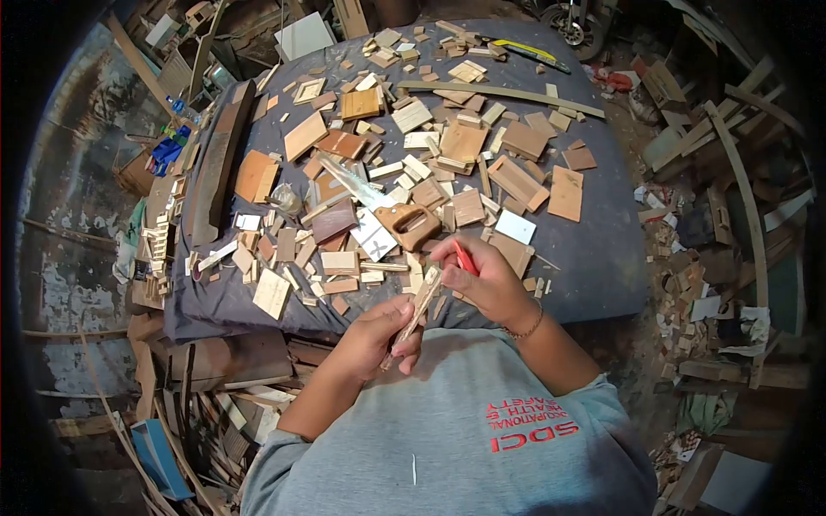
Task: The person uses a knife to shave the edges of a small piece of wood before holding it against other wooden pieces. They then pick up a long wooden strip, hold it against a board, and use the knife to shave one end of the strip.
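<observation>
I see the left hand [383, 337] gripping a rough wooden strip [422, 304], the right hand [492, 282] clasping a red object [465, 258] (exact kind unclear) near the handsaw [399, 217].

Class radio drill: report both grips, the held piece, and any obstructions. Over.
Left-hand grip on wooden strip, tilted. Right-hand grip on red object, near strip's upper end. Handsaw and offcuts lie beyond; strip itself unobstructed.

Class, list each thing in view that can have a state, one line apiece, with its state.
left hand: holding the wood piece
right hand: holding the red object
wood piece: slanted, held up
handsaw: lying among wood scraps
wood scraps: scattered, some stacked
dark cloth: spread beneath the wood scraps
</observation>
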The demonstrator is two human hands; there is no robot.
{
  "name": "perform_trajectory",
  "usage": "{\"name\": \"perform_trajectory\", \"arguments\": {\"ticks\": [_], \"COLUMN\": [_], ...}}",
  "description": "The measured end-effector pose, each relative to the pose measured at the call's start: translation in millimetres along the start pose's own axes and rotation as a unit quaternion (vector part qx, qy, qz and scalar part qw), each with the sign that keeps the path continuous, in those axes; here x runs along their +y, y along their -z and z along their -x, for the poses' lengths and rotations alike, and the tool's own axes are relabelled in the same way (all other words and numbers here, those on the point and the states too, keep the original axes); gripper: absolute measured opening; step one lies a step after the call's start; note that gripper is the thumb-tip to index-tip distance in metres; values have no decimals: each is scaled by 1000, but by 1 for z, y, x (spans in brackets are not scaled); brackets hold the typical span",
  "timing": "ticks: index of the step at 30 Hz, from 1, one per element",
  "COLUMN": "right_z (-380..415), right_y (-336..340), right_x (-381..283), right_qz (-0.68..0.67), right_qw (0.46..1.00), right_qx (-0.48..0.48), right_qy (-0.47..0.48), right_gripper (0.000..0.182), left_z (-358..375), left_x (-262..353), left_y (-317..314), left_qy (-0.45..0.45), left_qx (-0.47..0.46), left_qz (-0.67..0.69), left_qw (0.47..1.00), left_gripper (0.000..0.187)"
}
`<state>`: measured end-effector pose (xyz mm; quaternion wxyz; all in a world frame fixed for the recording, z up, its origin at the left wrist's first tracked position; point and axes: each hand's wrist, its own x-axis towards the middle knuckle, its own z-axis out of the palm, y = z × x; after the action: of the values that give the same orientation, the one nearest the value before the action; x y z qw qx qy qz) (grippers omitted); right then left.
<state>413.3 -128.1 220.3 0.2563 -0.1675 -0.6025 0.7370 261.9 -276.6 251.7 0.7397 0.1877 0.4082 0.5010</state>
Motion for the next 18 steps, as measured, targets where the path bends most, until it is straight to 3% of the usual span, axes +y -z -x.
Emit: {"name": "perform_trajectory", "arguments": {"ticks": [5,7,8,12,14,15,18], "right_z": [-3,0,-2,2,8,12,23], "right_y": [10,17,15,11,15,17,22], "right_x": [0,-3,5,0,-2,-4,-12], "right_qz": [-60,-93,-85,-98,75,75,304], "right_qw": [998,991,996,992,984,983,934], "right_qx": [-9,12,12,81,104,107,64], "right_qy": [-4,-91,-25,0,127,125,175], "right_gripper": [21,17,19,27,34,34,36], "left_z": [-12,-14,-15,-22,-23,-23,-20], "left_x": [2,2,1,-1,-3,-4,2], "left_y": [-9,-11,-14,-18,-18,-18,-16], "left_qy": [-16,-11,-10,-29,-36,-46,-38], "left_qx": [32,27,27,34,44,55,24], "left_qz": [-77,-89,-103,-90,-100,-108,-147], "left_qw": [996,996,994,995,993,992,988], "left_gripper": [30,30,30,30,32,33,31]}}
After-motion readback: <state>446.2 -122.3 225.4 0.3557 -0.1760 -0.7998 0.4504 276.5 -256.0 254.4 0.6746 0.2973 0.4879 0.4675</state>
